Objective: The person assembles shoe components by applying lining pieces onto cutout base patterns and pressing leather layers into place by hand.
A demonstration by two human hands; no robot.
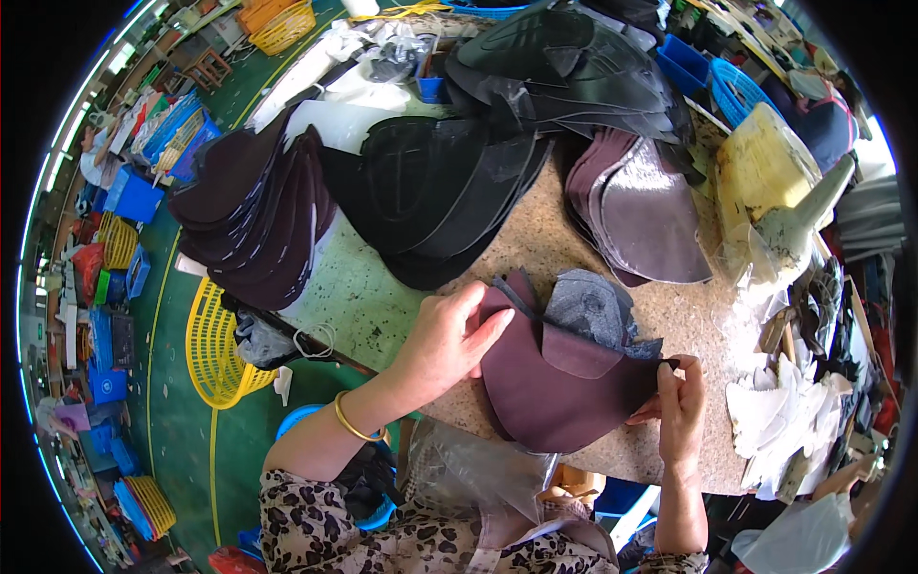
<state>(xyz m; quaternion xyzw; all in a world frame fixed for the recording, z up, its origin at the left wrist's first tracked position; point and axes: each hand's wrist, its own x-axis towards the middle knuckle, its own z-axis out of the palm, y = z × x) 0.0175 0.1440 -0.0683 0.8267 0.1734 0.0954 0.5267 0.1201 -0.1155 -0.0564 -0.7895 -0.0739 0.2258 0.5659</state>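
Note:
Over the front of the workbench I hold a dark maroon leather shoe-upper piece [555, 397], its wide curved edge toward me. My left hand [445, 340], a gold bangle at the wrist, grips its left side near the top. At the right corner my right hand [677, 411] pinches the piece between thumb and fingers. A folded flap stands at its middle, and dark grey fabric-like lining [585, 308] sticks up behind it. Beyond my hands lie a fanned stack of maroon pieces [253, 206], a black stack [430, 191] and a glossy maroon stack [645, 206].
The speckled workbench [516, 239] also bears a large black pile [564, 72] at the back. On the right stand a yellowed block [765, 153], a greenish-grey horn-shaped form [803, 220] and white scraps [784, 411]. A yellow basket [215, 344] is on the left.

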